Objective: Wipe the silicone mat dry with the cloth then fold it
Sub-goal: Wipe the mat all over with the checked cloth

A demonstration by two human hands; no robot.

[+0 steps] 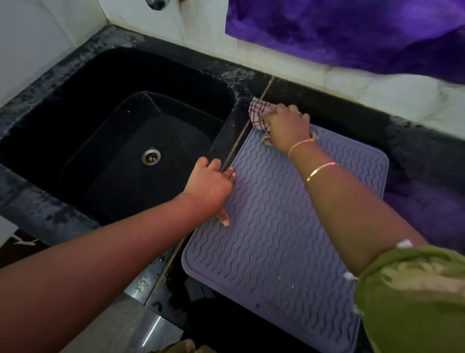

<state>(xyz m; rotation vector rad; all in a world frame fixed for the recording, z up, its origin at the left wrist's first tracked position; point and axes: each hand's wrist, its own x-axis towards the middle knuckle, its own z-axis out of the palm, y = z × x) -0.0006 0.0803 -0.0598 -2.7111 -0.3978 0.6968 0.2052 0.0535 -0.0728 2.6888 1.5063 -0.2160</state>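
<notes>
Right hand (286, 123) grips cloth (259, 114) on mat (276, 226); left hand (211, 184) flat; sink (50, 206) beside

Home kitchen, black stone counter (415, 151) with a sunken black sink (63, 131) and steel drain (151, 156), white tiled wall (176, 32) behind, tap base (157, 3) above, purple cloth (352, 32) hanging on the wall.

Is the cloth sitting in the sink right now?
No, the checked cloth is under the right hand at the far corner of the silicone mat, beside the sink, not in it.
</notes>
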